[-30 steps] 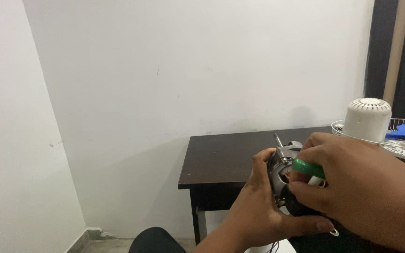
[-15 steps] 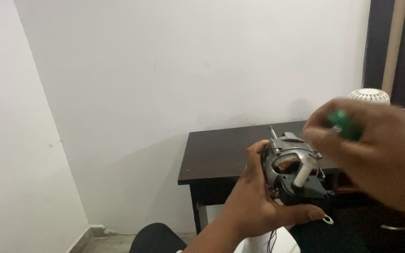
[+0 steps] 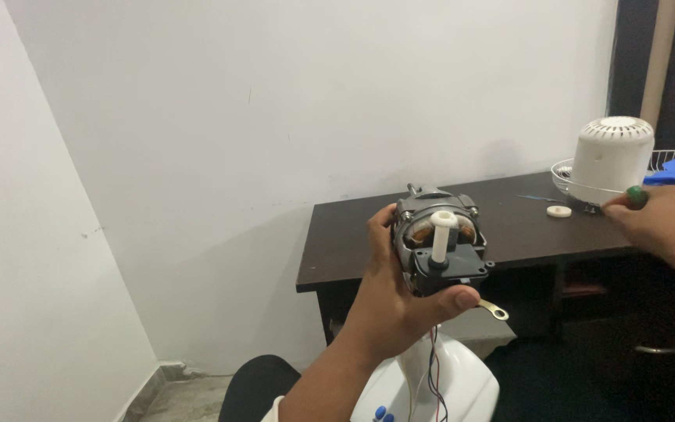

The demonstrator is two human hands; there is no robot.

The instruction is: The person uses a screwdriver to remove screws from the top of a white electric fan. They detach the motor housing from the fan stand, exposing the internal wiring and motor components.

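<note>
squarely in left hand [image 3: 388,301]: fan motor [image 3: 439,250]

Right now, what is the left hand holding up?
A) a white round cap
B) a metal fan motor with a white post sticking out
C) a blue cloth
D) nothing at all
B: the left hand grips a grey metal fan motor with a white post at its front, while the right hand is over by the dark table.
</note>
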